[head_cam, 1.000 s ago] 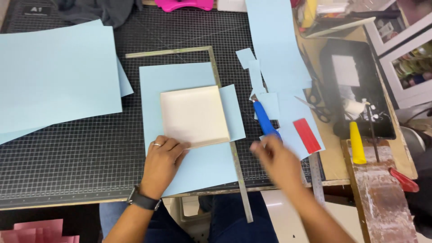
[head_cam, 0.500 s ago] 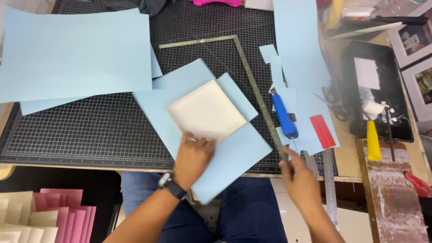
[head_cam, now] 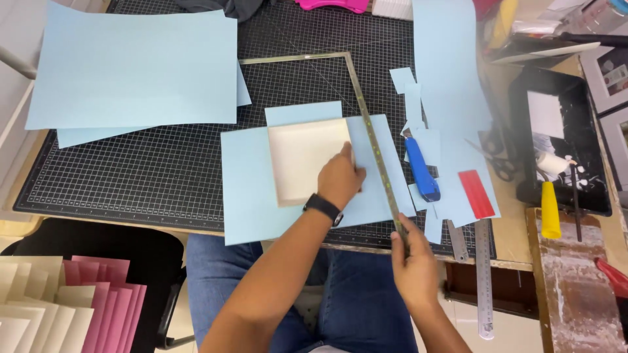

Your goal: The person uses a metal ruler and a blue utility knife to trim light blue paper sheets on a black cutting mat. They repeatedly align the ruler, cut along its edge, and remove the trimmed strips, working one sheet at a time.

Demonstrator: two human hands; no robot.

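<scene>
A shallow tray (head_cam: 304,157) lies on a notched paper sheet (head_cam: 248,196) on the cutting mat (head_cam: 131,176). A metal square (head_cam: 376,144) crosses the sheet's right flap. Right of it lies a utility knife (head_cam: 422,171); paper sheets (head_cam: 131,72) lie far left.

A wooden worktable (head_cam: 504,216) fills the frame, mostly covered by a black gridded cutting mat (head_cam: 157,176). On the mat, upper left, lie large pale blue paper sheets (head_cam: 131,65). At centre lies a notched pale blue sheet (head_cam: 245,189), with a metal L-square ruler (head_cam: 374,140) across it. Right of centre lie blue paper scraps (head_cam: 451,91). On the bare wood at right sit a black tray (head_cam: 523,131) and a steel ruler (head_cam: 484,281).
</scene>
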